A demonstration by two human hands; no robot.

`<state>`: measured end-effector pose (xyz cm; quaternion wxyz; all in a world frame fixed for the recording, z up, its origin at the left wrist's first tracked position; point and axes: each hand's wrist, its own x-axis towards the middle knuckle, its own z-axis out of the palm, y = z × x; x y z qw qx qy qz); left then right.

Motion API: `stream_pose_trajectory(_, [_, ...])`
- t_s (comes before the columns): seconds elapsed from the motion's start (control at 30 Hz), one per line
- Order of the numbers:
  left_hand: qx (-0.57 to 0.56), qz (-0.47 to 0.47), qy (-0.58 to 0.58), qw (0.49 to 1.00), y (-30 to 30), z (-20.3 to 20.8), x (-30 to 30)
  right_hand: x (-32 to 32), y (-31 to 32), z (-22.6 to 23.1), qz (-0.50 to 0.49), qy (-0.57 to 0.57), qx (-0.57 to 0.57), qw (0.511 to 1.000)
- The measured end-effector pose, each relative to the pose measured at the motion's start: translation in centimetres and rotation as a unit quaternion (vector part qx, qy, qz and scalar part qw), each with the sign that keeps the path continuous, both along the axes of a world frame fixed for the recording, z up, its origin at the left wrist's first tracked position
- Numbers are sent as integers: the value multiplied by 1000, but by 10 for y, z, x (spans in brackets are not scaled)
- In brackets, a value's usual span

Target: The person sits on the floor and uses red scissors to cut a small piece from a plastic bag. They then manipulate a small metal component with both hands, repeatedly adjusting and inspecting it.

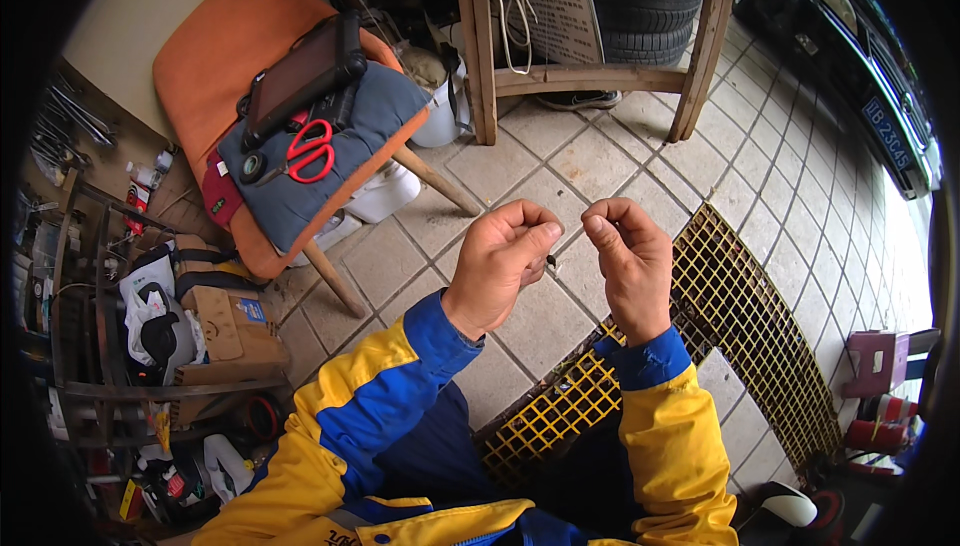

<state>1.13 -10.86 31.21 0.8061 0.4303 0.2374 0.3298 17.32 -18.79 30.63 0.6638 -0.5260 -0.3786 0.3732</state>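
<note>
Both hands are held up in front of me over the tiled floor, a short gap between them. My left hand (505,264) is closed in a pinch, thumb against the forefinger. A small dark tip (551,261) shows beside its curled fingers; what it belongs to is hidden. Thumb and forefinger of my right hand (632,264) are also brought together, and whatever they may hold is too small to name. To the left, red-handled scissors (311,152) and a roll of black tape (252,167) lie on the blue-grey cushion of an orange chair (215,36).
A rugged tablet (305,81) rests on the chair. Beyond stands a wooden frame (590,79) with tyres (645,6) behind it. Yellow grating (755,316) runs along the floor by my right arm. Crowded shelving with a cardboard box (228,331) is at left; a car (860,66) is far right.
</note>
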Motion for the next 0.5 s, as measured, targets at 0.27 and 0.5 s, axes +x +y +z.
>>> stream_pose_trajectory(0.27, [17,-9,4,1000,-1,4,-2,-1,2,0,-2,74,2,997])
stream_pose_trajectory(0.5, [177,37,80,980,-3,2,0,1,1,5,-3,89,3,996])
